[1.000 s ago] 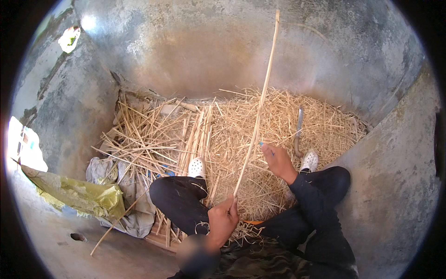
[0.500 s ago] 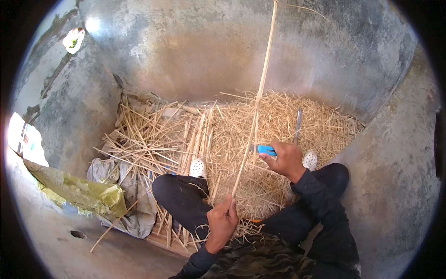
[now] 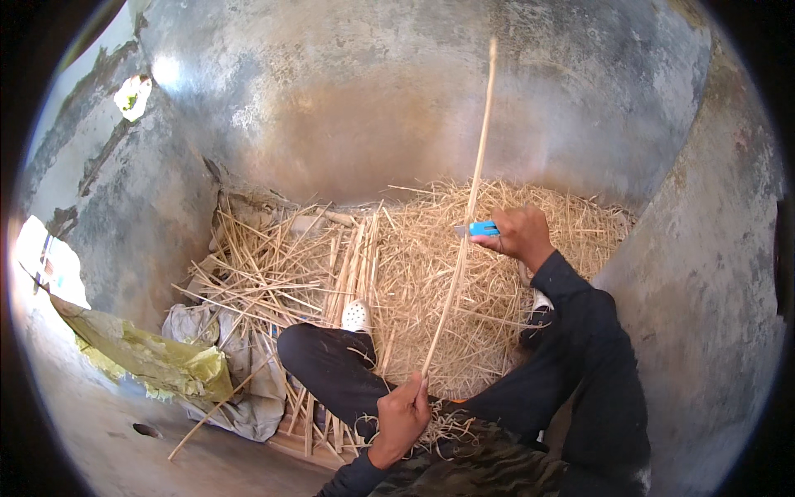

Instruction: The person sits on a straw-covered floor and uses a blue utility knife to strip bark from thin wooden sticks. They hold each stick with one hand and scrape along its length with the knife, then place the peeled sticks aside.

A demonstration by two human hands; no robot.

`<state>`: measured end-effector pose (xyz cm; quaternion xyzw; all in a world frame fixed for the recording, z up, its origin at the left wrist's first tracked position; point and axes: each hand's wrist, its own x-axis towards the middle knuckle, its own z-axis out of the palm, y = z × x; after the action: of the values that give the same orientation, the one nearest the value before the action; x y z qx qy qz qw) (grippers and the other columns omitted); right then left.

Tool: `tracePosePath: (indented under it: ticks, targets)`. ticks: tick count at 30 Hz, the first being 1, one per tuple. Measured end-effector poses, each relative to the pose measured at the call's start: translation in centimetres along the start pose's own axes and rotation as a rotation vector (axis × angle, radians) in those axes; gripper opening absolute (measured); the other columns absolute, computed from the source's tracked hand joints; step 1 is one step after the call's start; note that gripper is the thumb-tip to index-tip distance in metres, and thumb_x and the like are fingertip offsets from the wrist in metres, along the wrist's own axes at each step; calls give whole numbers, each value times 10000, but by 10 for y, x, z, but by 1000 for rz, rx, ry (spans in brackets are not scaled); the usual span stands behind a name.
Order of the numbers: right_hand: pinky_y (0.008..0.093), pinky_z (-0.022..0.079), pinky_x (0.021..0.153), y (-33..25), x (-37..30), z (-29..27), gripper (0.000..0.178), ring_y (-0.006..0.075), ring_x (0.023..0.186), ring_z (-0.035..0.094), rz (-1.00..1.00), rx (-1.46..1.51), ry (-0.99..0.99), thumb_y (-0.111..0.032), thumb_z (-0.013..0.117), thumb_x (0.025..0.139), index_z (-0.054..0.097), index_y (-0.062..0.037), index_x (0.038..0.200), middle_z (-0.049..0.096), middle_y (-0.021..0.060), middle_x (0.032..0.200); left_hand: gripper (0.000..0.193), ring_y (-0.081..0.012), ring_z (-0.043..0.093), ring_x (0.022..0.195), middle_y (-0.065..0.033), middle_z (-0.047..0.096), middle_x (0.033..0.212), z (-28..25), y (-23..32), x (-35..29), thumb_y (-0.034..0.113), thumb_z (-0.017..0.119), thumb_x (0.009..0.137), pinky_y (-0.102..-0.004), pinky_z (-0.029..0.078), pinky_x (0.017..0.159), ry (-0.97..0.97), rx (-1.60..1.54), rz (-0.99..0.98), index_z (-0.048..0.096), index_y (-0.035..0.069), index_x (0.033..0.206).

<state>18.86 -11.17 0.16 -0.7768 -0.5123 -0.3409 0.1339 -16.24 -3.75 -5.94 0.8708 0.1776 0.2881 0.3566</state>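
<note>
A long, thin pale strip [image 3: 480,149], which looks like split bamboo, slants up and away from my lap toward the far wall. Its near end is pinched in my left hand [image 3: 401,420]. My right hand [image 3: 520,235] is wrapped round a blue-handled utility knife [image 3: 484,229], and the short blade lies across the strip about midway along it. Curly shavings [image 3: 447,431] rest on my lap beside the left hand. Under the strip spreads a thick heap of straw-coloured shavings [image 3: 505,298].
Loose cut strips [image 3: 257,257] lie scattered at left, beside a bundle of longer ones [image 3: 354,257]. A grey cloth [image 3: 248,389] and a torn yellowish sack [image 3: 157,356] lie nearer. Curved concrete walls [image 3: 373,108] surround me. My bent legs end in white clogs [image 3: 356,316].
My right hand with the utility knife has moved up and away along the strip. The thin sliver that trailed from the strip's far end is gone from view.
</note>
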Motion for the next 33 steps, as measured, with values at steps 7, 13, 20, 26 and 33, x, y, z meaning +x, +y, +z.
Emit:
tracePosePath:
  ticks: [7, 13, 20, 26, 33]
  targets:
    - [375, 419, 458, 65, 27, 45, 633, 248, 424, 555, -297, -69, 13, -746, 528, 732, 536, -137, 560, 547, 68, 485, 106, -400, 553, 553, -233, 514, 615, 9, -1, 38, 30, 592, 859, -378, 411, 462, -25, 39, 59, 630, -39, 932]
    - [430, 512, 725, 185, 31, 6, 519, 340, 850, 651, 903, 131, -333, -515, 524, 870, 668, -33, 999, 662, 221, 927, 189, -397, 577, 548, -239, 532, 589, 0, -6, -2, 96, 554, 879, -412, 448, 500, -218, -34, -109, 628, -30, 759]
    - [512, 443, 686, 21, -33, 83, 740, 454, 784, 606, 905, 465, -231, -640, 344, 903, 651, 23, 782, 610, 289, 761, 152, -371, 563, 519, -233, 567, 644, 27, 7, 119, 83, 589, 861, -405, 419, 472, 67, -59, 77, 658, -47, 900]
    - [409, 430, 555, -41, -78, 64, 646, 346, 611, 604, 808, 765, -318, -600, 440, 902, 616, -13, 698, 550, 202, 576, 173, -376, 589, 562, -240, 574, 658, 6, 9, 115, 65, 590, 856, -389, 424, 486, 165, -31, 29, 655, -63, 954]
    - [364, 397, 423, -105, -20, -20, 586, 240, 403, 528, 81, 416, -78, -649, 626, 754, 565, -97, 566, 500, 76, 456, 170, -367, 584, 556, -218, 584, 662, 14, 0, 106, 71, 597, 852, -392, 425, 485, 206, -57, -20, 654, -47, 960]
